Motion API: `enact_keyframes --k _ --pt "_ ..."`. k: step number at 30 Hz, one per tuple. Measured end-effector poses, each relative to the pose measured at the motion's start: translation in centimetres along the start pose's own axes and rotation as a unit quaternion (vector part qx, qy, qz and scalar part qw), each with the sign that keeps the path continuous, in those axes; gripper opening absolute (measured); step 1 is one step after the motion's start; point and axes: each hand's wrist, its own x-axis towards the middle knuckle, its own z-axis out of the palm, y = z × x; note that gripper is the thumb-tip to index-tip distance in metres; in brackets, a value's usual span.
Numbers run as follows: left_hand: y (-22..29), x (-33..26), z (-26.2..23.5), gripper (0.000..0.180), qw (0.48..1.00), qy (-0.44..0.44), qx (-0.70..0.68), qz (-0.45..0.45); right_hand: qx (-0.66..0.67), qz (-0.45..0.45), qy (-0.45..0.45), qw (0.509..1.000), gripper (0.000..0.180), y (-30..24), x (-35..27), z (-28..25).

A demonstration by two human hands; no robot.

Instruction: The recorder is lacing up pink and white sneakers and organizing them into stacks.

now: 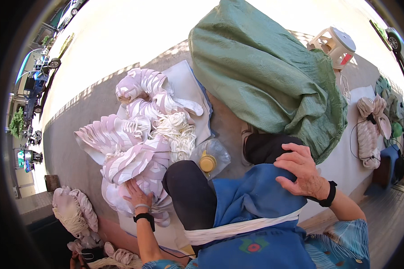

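My left hand [137, 196] reaches down to the left and rests on a pile of pale pink and white cut pieces [130, 148] heaped on the ground, its fingers spread over the nearest bundle. A black band sits on that wrist. My right hand [300, 172] lies flat on my raised knee, over a blue apron [251, 201], holding nothing. A band of white strips [238, 227] lies across the apron on my lap. A tangle of white cord-like strips [177, 132] sits in the middle of the pile.
A large stuffed green sack [265, 76] stands in front of me. A clear plastic bottle with a yellow cap [208, 159] lies beside my knee. More pale bundles sit lower left [74, 210] and at the right [370, 125]. A white plastic stool [336, 45] stands behind the sack.
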Motion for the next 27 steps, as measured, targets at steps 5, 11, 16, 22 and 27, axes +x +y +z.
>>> enact_keyframes --k 5,11,16,22,27 --pt "2.1 -2.2 -1.2 0.104 1.000 0.013 0.019 -0.018 -0.036 -0.018 0.046 0.998 0.033 0.4 -0.3 1.9" --pt "1.2 -2.9 -1.2 0.081 0.997 0.046 -0.056 0.012 -0.037 -0.052 0.126 0.990 0.026 0.4 -2.0 2.3" --pt "1.1 -3.5 -4.1 0.058 0.826 -0.068 -0.550 0.099 0.037 -0.058 0.156 0.985 0.025 0.5 -2.9 2.2" --pt "4.3 -14.9 -10.2 0.076 0.825 -0.041 -0.504 0.251 0.011 0.120 0.369 0.922 0.033 3.1 -5.0 -2.6" --pt "3.7 -14.9 -11.5 0.067 0.807 -0.084 -0.535 0.236 -0.045 0.349 0.368 0.861 0.071 12.5 -7.7 -5.5"
